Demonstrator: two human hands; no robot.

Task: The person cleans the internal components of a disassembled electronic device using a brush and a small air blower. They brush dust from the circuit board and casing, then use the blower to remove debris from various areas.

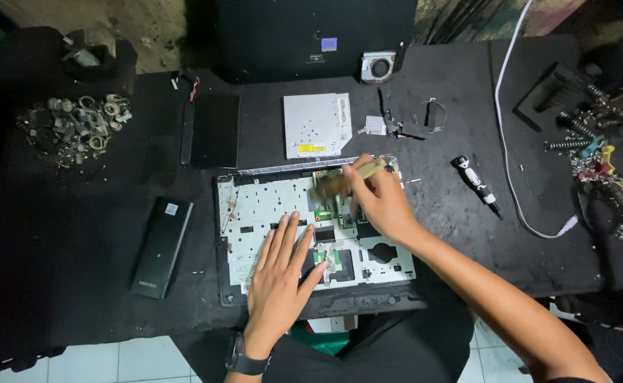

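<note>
- The left hand is lying flat with fingers spread on the laptop base, pressing it down against the dark surface.
- The right hand is pinching a brush by its pale handle; the bristles are blurring over the green board near the top of the base.
- The laptop base is sitting at the near middle of the surface, its white inner plate showing, with a dark edge facing the person.
- A silver optical drive is lying just beyond the base.
- A small fan is resting further back, next to a black panel.
- A flat black battery is lying to the left of the base, well apart from it.
- A black pad is sitting at the left of the drive.
- A screwdriver is lying to the right of the base, beside a white cable.
- A heap of small metal parts is sitting at the far left.
- Springs and coloured tools are crowding the right edge.
- A dark watch is circling the left wrist.
</note>
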